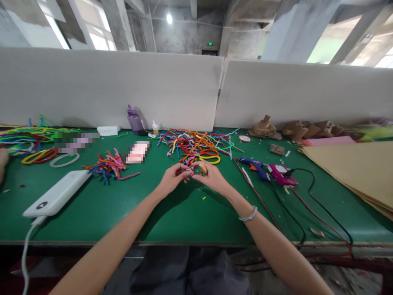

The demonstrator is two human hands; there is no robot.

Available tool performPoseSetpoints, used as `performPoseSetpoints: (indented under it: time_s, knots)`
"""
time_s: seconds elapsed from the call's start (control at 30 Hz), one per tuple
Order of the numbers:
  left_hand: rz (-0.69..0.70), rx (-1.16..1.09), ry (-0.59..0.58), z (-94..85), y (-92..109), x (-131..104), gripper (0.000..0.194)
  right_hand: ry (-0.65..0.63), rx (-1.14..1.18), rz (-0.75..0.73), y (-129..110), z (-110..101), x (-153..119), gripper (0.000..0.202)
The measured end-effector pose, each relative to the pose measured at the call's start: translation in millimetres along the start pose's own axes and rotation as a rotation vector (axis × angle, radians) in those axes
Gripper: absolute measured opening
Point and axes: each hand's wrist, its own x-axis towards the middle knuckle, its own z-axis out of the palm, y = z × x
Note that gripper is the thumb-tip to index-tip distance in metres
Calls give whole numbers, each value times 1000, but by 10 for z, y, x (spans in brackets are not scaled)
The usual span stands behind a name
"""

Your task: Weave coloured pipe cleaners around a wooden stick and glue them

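Note:
My left hand (174, 179) and my right hand (210, 177) meet over the green table, fingers closed on a small multicoloured piece (190, 171) with pink and blue in it. Its shape is mostly hidden by the fingertips. A short orange-tan bit shows at my right fingers. Just behind the hands lies a tangled heap of coloured fuzzy stems (196, 141), with yellow-handled scissors (211, 159) at its near edge. A smaller bundle of stems (107, 166) rests to the left of my left hand.
A blue glue gun (256, 167) and a magenta box (281, 176) with cables lie right. At left are a white power bank (58, 194) and more stems (18, 139). A purple bottle (135, 121) stands behind; tan sheets (359, 168) cover the right side. Someone's hand (3, 163) shows at far left.

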Motion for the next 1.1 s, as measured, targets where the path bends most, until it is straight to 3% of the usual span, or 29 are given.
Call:
performPoseSetpoints:
  time_s: [0.17,0.33,0.7,1.1]
  knots:
    - [0,-57,-29,34,9,15,36,65,-29,16,30,4,-1,7]
    - [-9,-70,-18,40,-6,18,39,83,21,76,31,36,-6,8]
    - [-61,-56,-117,52,27,-26,28,-84,330,253,29,-12,12,18]
    - [-79,9,-80,68,-47,29,36,-48,303,341,9,26,32,21]
